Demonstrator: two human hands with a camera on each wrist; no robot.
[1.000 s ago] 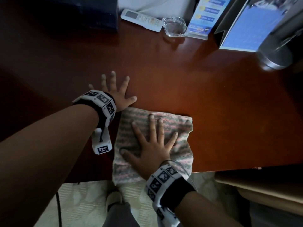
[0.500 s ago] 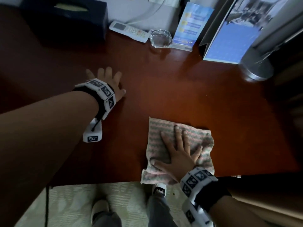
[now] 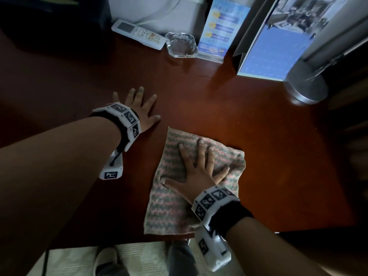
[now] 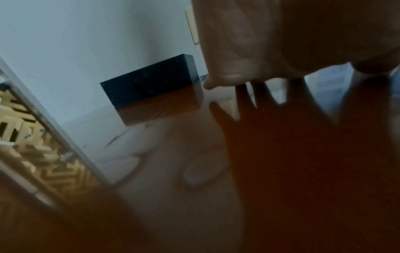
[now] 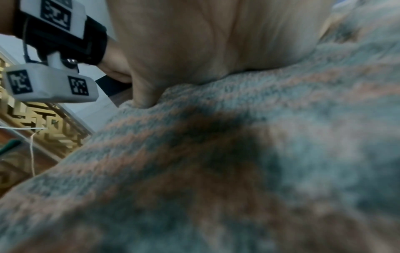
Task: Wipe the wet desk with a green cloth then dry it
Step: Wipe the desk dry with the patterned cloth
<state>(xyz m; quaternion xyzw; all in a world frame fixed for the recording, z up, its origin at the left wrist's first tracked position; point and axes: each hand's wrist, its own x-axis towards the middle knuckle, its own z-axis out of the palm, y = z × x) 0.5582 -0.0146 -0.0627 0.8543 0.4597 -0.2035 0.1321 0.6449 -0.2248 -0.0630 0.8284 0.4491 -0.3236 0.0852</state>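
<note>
A green and pink striped cloth (image 3: 175,198) lies flat on the dark red-brown desk (image 3: 278,156), close to its near edge. My right hand (image 3: 199,168) presses flat on the cloth with fingers spread and straight. In the right wrist view the cloth (image 5: 238,162) fills the frame under my palm (image 5: 205,39). My left hand (image 3: 139,108) rests flat on the bare desk to the cloth's upper left, fingers spread, holding nothing. The left wrist view shows the glossy desk (image 4: 303,171) reflecting that hand.
Along the back edge stand a dark box (image 3: 49,18), a white remote (image 3: 137,33), a glass ashtray (image 3: 182,44), a blue leaflet stand (image 3: 221,26), a calendar (image 3: 278,42) and a silver lamp base (image 3: 306,84). Patterned floor (image 3: 139,257) and my shoes lie below the near edge.
My right hand slid the cloth rightward along the near edge, then pushed it farther onto the desk. My left hand stayed flat on the desk.
</note>
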